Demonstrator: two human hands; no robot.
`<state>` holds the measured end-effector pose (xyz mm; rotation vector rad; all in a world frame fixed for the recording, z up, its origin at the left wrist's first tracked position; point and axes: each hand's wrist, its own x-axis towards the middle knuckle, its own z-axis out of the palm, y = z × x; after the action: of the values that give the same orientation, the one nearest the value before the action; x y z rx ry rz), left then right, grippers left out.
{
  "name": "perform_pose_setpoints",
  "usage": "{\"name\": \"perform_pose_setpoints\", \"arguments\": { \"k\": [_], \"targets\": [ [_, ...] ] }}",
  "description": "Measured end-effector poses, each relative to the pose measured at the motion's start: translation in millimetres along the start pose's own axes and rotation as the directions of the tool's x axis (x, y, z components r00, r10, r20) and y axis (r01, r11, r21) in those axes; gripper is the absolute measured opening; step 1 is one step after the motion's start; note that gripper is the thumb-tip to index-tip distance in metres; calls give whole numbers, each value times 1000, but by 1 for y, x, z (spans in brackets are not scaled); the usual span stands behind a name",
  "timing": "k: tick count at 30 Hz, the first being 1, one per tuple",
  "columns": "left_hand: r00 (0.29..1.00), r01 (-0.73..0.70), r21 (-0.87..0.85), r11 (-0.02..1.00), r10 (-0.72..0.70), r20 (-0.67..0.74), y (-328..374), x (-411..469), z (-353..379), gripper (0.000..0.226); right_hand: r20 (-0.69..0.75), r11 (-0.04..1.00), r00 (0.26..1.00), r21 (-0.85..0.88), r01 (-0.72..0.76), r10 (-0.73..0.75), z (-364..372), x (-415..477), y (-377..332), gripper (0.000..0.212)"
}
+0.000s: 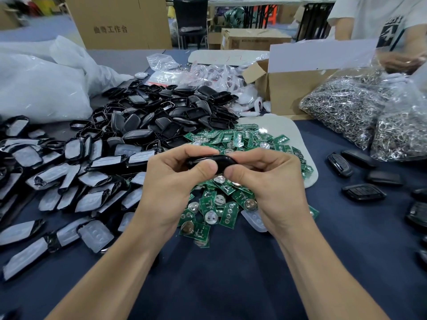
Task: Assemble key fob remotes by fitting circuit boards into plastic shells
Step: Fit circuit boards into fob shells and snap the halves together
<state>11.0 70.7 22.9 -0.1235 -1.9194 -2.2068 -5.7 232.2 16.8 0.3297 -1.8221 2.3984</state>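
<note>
Glossy black shell (211, 161), pinched edgewise

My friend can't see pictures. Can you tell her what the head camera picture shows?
Two bare hands, the left hand and right hand, pinch a black key fob shell together above a pile of green circuit boards. Heaps of black shells lie to the left, finished fobs to the right, on a dark blue table.

Tall cardboard box (115, 21) at the far side, black print "工作台" after two unclear characters
</note>
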Motion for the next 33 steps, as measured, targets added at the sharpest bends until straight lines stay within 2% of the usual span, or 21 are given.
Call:
{"name": "perform_pose_setpoints", "arguments": {
  "k": [5, 10, 14, 19, 28, 33],
  "targets": [
    [1000, -6, 19, 1000, 6, -27, 0, -1, 2, 15, -29, 999, 999, -36, 22, -23, 2, -1, -1, 27],
    [1000, -9, 44, 999, 9, 3, -3, 0, 1, 11, -7, 996, 1000, -83, 9, -10, 2, -2, -2, 24],
    [995, -102, 190, 977, 95, 42, -6, 0, 1, 16, 25, 988, 1000, -153, 12, -8, 5, -2, 0, 6],
    [987, -158, 230, 960, 158, 15, -12, -3, 4, 22, 30, 988, 999, -150, 36, -32, 12, -3, 9, 13],
    [996, -55, 253, 966, 69, -48, -20, -1, 9, 16, -30, 989, 999, -149, 18, -22, 16, -6, 19, 22],
    [997, -8, 253, 967, 27, -72, -19, 1, 9, 12, -63, 994, 998, -105, -36, 29, 17, -4, 15, 19]
  ]
}}
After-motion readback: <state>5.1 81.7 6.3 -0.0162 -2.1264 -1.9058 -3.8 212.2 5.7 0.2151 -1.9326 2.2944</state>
